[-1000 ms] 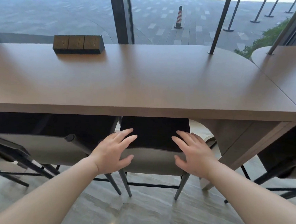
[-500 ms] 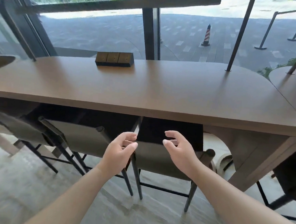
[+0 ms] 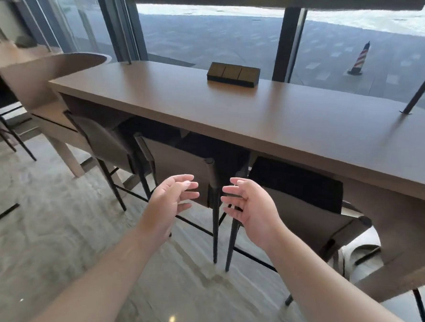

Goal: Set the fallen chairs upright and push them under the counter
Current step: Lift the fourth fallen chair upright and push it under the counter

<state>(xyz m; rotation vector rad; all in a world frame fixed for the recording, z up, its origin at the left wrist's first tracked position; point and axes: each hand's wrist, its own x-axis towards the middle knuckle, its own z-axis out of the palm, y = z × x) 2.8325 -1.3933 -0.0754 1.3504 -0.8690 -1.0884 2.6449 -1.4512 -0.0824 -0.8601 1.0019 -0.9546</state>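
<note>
1. Right now the long brown counter (image 3: 271, 119) runs across your view in front of the window, with a second, round-ended counter (image 3: 33, 67) off to your left.
2. Three chairs stand upright with their seats tucked under the counter edge: the left chair (image 3: 105, 144), the middle chair (image 3: 181, 169) and the right chair (image 3: 302, 216). Their grey backs face you, and their thin dark legs rest on the pale stone floor (image 3: 53, 225). The right chair has a dark cloth draped over its back.
3. Your left hand (image 3: 169, 200) hovers in front of the middle chair's back, fingers spread and loosely bent, palm turned inward. It holds nothing.
4. Your right hand (image 3: 251, 208) hovers beside it, just in front of the gap between the middle and right chairs, fingers likewise relaxed and apart, gripping nothing. The two hands face each other, near but not touching.
5. A small dark box (image 3: 233, 74), split into three sections, sits on the far side of the counter near the window.
</note>
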